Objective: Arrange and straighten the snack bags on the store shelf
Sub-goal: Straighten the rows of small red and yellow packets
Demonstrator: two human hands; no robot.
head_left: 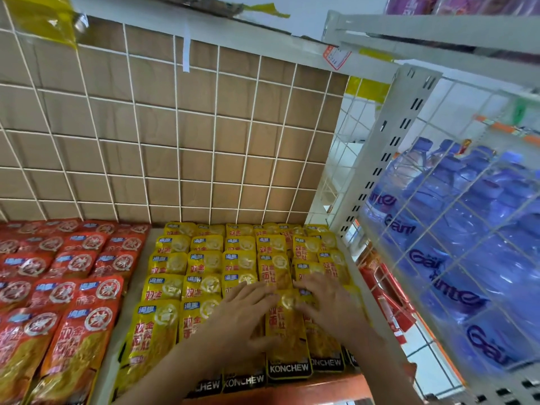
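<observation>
Both hands are down flat on the yellow snack bags point(204, 261) at the near right of the shelf point(133, 293). The left hand point(242, 314) and right hand point(331, 305) are open with fingers spread, pressing on either side of one front yellow bag point(287, 337) that lies between them. Yellow rows run back to the wire grid panel point(175, 127), red snack bags point(73, 264) fill the left, and water bottles point(467, 214) sit behind mesh on the right.
</observation>
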